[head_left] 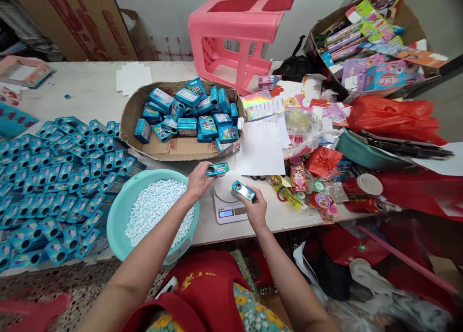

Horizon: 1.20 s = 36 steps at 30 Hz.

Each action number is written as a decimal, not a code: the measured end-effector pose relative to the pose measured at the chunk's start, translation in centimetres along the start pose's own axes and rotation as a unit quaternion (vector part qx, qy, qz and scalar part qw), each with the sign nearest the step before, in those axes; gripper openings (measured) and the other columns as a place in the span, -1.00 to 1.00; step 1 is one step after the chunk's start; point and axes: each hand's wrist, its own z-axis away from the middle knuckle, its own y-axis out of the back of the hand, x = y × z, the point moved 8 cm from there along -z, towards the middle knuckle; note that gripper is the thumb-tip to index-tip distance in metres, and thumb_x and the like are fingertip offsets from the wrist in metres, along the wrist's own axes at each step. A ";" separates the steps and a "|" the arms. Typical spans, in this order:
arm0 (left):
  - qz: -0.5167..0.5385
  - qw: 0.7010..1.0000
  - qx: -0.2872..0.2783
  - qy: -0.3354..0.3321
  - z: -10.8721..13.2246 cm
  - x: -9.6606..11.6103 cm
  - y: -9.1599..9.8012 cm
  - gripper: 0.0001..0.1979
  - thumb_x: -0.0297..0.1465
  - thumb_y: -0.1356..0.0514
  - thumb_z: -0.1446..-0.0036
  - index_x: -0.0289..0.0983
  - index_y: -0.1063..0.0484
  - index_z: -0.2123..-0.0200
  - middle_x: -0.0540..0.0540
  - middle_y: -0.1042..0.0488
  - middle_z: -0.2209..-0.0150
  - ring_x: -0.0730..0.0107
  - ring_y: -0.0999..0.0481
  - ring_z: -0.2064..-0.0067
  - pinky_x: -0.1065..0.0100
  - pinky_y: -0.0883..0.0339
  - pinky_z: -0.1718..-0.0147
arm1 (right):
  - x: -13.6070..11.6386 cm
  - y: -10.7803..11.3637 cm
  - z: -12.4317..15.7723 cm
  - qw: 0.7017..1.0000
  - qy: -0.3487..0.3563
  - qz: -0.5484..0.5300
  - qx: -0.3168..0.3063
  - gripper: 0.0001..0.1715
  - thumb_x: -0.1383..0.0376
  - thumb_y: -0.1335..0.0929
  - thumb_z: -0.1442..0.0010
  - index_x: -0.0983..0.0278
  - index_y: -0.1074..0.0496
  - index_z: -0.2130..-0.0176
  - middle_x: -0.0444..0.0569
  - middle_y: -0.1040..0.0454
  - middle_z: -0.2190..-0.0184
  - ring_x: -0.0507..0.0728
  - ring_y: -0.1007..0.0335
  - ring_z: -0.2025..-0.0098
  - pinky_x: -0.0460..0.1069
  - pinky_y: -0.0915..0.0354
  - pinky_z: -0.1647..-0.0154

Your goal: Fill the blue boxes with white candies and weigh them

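Observation:
My left hand [198, 181] is closed round a small blue candy tin [217, 169], held above the scale's back left edge. In my right hand [256, 207] is a second blue candy tin [243, 190], tilted, with a round dark opening near one end of its top. It hangs over the kitchen scale [226, 215], whose small display is lit. Left of the scale stands a mint-green basin [116, 215] with many small white candies [154, 204]. My left forearm crosses over the basin and hides part of them.
Behind the basin, a cut-down cardboard box [155, 151] contains several blue tins. Rows of upright blue tins [54, 177] cover the table's left side. White paper [262, 151], candy packets [298, 177] and a red paper cup [361, 185] lie rightward. A pink stool [237, 23] lies at the back.

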 end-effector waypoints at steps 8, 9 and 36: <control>0.176 0.981 -0.004 0.084 7.8 -1.3 6.4 -0.59 -0.30 -0.30 0.03 -0.16 -0.34 0.08 0.00 -0.44 0.13 0.32 -0.41 0.14 0.34 -0.24 0.12 | -6.5 -3.9 0.2 0.982 0.146 0.119 -0.009 -0.19 0.07 -0.46 0.02 0.28 -0.23 -0.15 0.16 -0.20 -0.18 0.29 -0.06 -0.24 0.23 -0.02 -0.24; 0.208 0.973 -0.010 0.099 8.7 -1.6 6.3 -0.57 -0.29 -0.31 0.05 -0.15 -0.34 0.07 -0.01 -0.44 0.11 0.31 -0.41 0.12 0.33 -0.23 0.10 | -7.8 -5.0 1.0 0.980 0.152 0.113 -0.058 -0.16 0.08 -0.46 0.01 0.27 -0.19 -0.18 0.15 -0.20 -0.18 0.29 -0.09 -0.23 0.21 -0.05 -0.23; 0.714 0.591 0.193 0.323 14.4 -9.0 7.7 -0.83 -0.38 -0.24 0.00 -0.37 -0.47 0.35 -0.14 -0.49 0.37 0.32 -0.49 0.24 0.29 -0.31 0.13 | -11.3 -19.0 8.7 0.909 0.119 0.163 -0.363 -0.55 0.00 -0.43 -0.03 0.21 -0.45 0.16 -0.02 -0.48 0.24 0.20 -0.39 0.18 0.05 -0.27 0.14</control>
